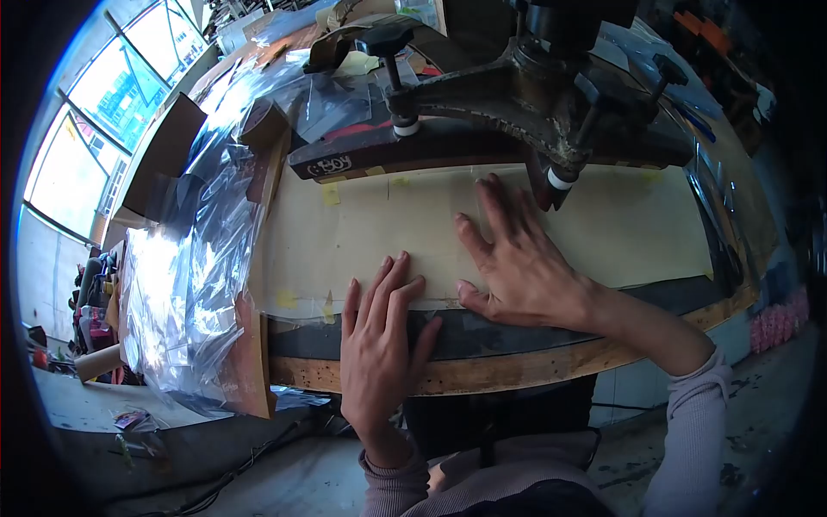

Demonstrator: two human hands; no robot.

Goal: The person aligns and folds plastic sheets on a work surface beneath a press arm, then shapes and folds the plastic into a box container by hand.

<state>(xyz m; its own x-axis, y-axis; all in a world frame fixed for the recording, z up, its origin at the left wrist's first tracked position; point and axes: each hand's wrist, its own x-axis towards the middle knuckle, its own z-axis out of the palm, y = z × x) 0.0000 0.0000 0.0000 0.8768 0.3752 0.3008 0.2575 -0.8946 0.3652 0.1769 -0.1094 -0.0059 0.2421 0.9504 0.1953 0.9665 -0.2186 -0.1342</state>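
A long cream sheet lies on the dark work surface, with small yellow tape pieces near its edges. My left hand rests on the sheet's front edge, its fingers spread and pointing forward. Right of it, my right hand lies on the middle of the sheet, fingers apart, fingertips close to the black machine bar. Neither hand grips anything. Along the sheet's back edge runs the dark bar of a machine with metal arms and black knobs.
Crumpled clear plastic covers the left side beside a cardboard edge. The surface has a wooden front edge. A brown box stands at the left. More plastic lies at the back right. Pink material shows at far right.
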